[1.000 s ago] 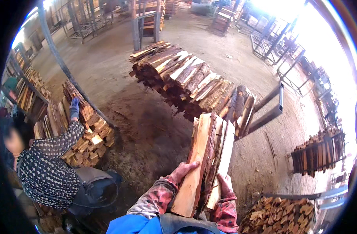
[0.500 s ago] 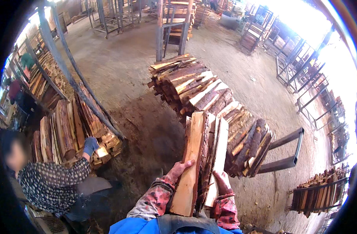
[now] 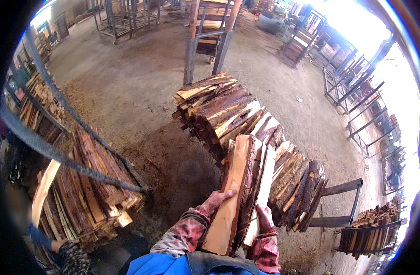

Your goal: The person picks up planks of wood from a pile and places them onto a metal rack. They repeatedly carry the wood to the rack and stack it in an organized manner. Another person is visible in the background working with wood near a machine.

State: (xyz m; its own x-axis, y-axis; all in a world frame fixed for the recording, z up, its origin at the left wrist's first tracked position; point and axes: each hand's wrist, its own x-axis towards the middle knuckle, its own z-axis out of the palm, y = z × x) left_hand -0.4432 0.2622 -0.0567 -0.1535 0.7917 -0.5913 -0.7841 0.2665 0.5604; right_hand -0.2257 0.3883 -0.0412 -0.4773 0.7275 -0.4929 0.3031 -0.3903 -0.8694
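I hold a bundle of rough bark-edged wood slabs (image 3: 239,188) upright against my chest. My left hand (image 3: 217,200) clasps the bundle's left side, on a wide pale slab. My right hand (image 3: 265,217) grips its right side, under a narrower pale slab. Just beyond the bundle lies a long row of stacked slabs (image 3: 239,126) resting on a low metal rack (image 3: 343,206).
To my left stands another slab stack (image 3: 88,185) behind slanted metal bars (image 3: 63,156). Another person (image 3: 58,252) crouches at the lower left, lifting a pale slab (image 3: 42,190). Metal racks (image 3: 356,91) line the right; a rack with boards (image 3: 210,36) stands ahead on the dirt floor.
I have moved nearer the long row of slabs, which now looms larger ahead. The bundle stays in both my hands. The person at the left has slipped toward the lower-left edge.
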